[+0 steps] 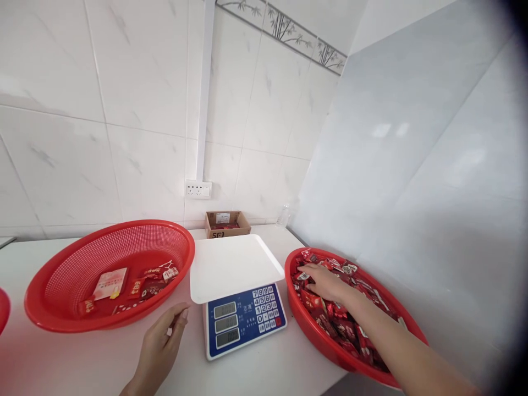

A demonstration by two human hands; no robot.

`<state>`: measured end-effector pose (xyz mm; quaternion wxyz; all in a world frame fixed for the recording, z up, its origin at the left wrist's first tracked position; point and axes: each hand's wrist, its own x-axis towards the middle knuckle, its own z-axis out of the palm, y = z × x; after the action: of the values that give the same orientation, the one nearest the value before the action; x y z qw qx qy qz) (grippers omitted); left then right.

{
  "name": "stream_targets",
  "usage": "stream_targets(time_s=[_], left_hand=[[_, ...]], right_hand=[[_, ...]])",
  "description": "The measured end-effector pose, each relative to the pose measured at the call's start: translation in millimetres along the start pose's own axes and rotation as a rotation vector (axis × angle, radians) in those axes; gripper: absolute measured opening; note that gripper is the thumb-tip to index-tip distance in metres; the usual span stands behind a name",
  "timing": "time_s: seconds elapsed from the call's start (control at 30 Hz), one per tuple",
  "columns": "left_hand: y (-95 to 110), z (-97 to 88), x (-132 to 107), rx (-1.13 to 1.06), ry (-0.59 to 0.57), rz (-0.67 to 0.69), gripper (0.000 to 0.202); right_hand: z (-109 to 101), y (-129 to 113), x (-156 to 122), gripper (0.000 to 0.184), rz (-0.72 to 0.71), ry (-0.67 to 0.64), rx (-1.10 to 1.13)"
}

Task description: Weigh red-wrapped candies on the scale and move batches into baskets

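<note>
My left hand [162, 342] hovers over the table just left of the scale, its fingers curled to the thumb, with nothing visible in them. My right hand [325, 281] reaches into the right red basket [307, 344]; its fingers are stretched out and apart, resting on small wrapped snack packets [346, 330] in red and dark wrappers that fill the basket. Between my hands stands a digital weighing scale [247, 322] with a blue keypad panel. Its white pan [235, 267] carries nothing. The digits on its displays are too faint to read.
On the left, a red mesh basket [53, 319] holds several packets and a pinkish card [110, 283]. Behind the scale sits a small cardboard box [243, 224] with red packets. A clear glass [283, 215] stands by the wall, near a socket [198, 190]. Another red rim [3, 309] shows far left.
</note>
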<state>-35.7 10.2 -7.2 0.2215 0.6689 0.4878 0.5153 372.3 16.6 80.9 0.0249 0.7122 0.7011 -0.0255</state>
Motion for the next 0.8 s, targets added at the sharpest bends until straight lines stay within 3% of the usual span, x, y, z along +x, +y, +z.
stream_targets(time_s=[0.33, 0.4, 0.47, 0.57, 0.67, 0.8], left_hand=[[2, -0.6, 0, 0.009, -0.009, 0.026, 0.032], [3, -0.9, -1, 0.008, -0.011, 0.034, 0.032], [4, -1.0, -1, 0.007, -0.010, 0.051, 0.031], [3, -1.1, -1, 0.016, -0.010, 0.078, 0.030], [1, -1.2, 0, 0.021, -0.018, 0.086, 0.029], [0, -0.7, 1, 0.023, -0.012, 0.059, 0.032]], right_hand=[[-27, 3, -7, 0.028, 0.080, 0.076, 0.039], [-32, -2, -15, 0.022, 0.042, 0.017, 0.129], [-33, -9, -23, 0.021, -0.026, -0.128, 0.236], [-27, -15, -32, 0.013, 0.004, -0.253, 0.234], [-25, -9, -33, 0.010, 0.080, -0.152, 0.211], [-40, 13, -26, 0.020, 0.133, 0.060, 0.317]])
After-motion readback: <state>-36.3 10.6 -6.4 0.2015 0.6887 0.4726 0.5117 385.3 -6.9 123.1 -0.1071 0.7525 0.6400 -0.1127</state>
